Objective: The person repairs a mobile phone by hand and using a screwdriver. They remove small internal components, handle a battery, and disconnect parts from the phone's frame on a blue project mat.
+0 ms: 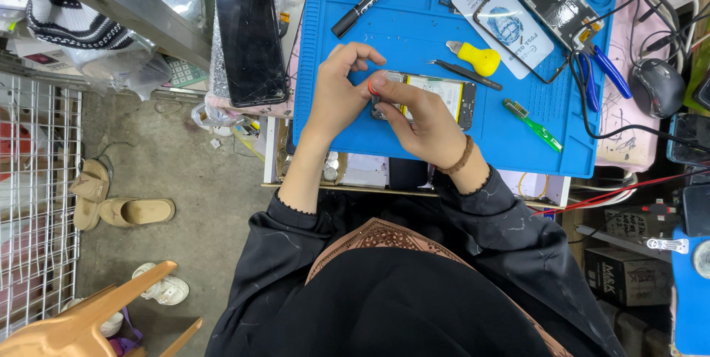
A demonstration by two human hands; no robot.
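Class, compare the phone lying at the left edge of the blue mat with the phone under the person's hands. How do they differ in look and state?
The left phone is closed, showing a dark, cracked screen; the opened phone shows its battery and inner parts. The left phone lies untouched, partly off the blue mat; the opened phone sits on the mat, with the left hand and right hand on it. Both lie flat.

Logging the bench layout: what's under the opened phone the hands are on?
The opened phone lies on the blue work mat. Left hand and right hand cover its left end, so what lies beneath that end is hidden.
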